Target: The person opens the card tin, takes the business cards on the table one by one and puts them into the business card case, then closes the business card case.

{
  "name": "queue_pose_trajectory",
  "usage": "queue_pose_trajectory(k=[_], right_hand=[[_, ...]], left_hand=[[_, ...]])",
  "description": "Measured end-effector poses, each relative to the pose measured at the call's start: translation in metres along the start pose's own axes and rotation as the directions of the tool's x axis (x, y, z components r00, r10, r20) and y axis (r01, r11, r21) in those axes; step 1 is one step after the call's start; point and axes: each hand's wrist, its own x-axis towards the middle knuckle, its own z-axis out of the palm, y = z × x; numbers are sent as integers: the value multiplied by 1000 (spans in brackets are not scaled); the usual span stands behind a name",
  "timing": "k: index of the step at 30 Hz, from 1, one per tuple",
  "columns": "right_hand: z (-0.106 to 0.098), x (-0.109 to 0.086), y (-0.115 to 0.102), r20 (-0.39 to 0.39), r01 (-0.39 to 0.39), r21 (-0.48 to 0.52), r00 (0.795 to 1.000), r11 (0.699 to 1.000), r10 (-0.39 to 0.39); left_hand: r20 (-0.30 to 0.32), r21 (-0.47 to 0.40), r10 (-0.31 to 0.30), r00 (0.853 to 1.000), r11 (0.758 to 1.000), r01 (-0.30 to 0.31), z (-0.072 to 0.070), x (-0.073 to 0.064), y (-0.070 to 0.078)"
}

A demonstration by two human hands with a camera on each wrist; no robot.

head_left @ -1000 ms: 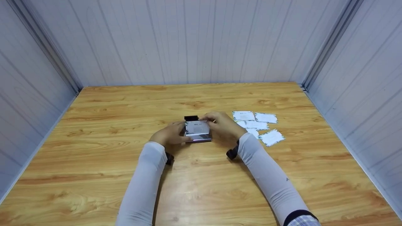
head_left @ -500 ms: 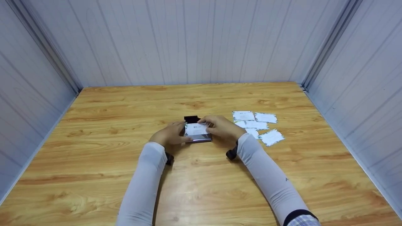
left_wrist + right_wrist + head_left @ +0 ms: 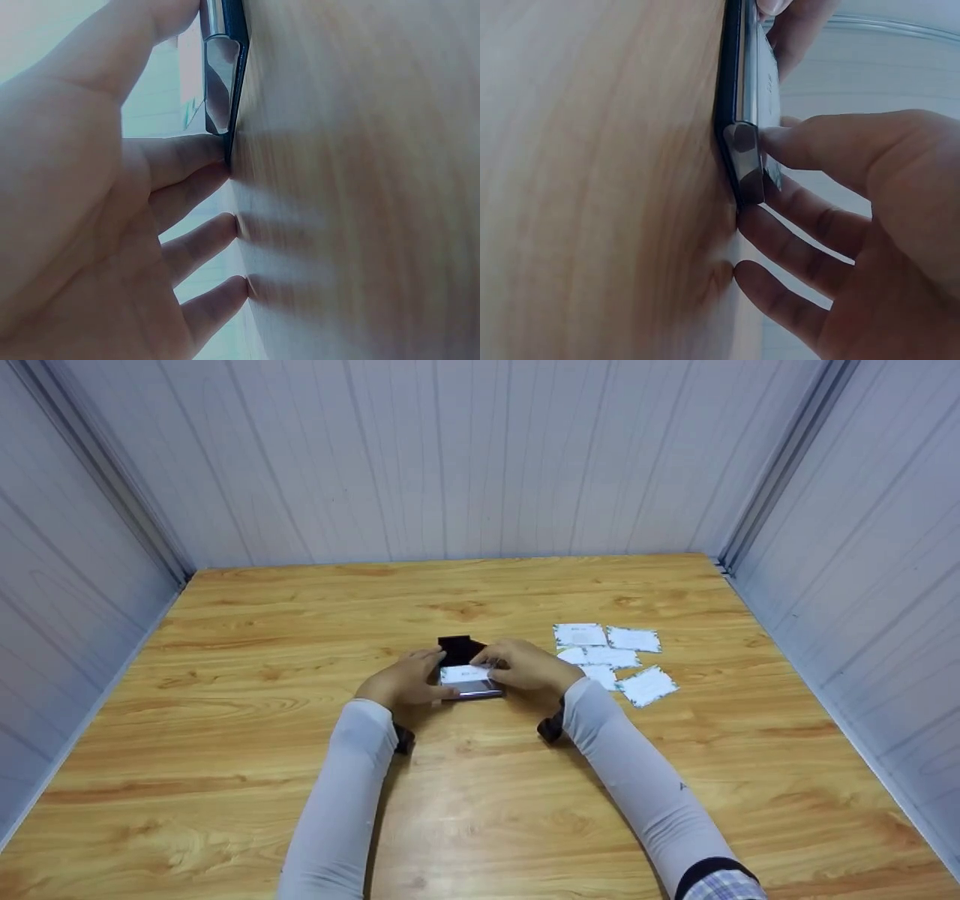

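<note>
A card case (image 3: 482,688) with a shiny metallic front and a black back part (image 3: 456,649) lies on the table between both hands. A white printed card (image 3: 459,673) lies on it, partly over the metallic front. My left hand (image 3: 401,681) holds the case at its left side, thumb at the near edge and fingers at the far left. In the left wrist view its lower fingertips (image 3: 238,287) rest on the table. My right hand (image 3: 531,667) pinches the card at its right side with thumb and forefinger. The right wrist view shows its thumb (image 3: 795,146) against the card beside the case.
Several white cards with leafy borders, among them one card (image 3: 634,640) at the back and one card (image 3: 649,686) nearer me, lie loosely to the right of the hands. The wooden table (image 3: 225,750) meets pale panel walls (image 3: 465,465) at the back and sides.
The right hand has drawn the card toward me across the case, so more of the black part shows behind it. The left hand stays in place.
</note>
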Motion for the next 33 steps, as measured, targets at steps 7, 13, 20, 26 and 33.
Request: queue_pose_trajectory(k=[7,13,20,26,33], right_hand=[[1,0,-3,17,-35,-13,999,999,35],[2,1,-4,22,-27,-36,999,999,28],[6,-1,-4,6,12,-45,1000,999,-12],[5,-2,-5,20,19,-60,1000,998,-18],[0,-7,-1,48,20,-33,999,999,-18]], left_hand=[[-4,0,1,1000,1000,-1,0,-2,0],[0,-16,-10,1000,1000,10,-1,-3,0],[3,-2,-2,1000,1000,2,-1,-3,1],[10,-19,-3,1000,1000,3,-1,-5,2],[10,-21,-10,1000,1000,10,-2,-4,1]])
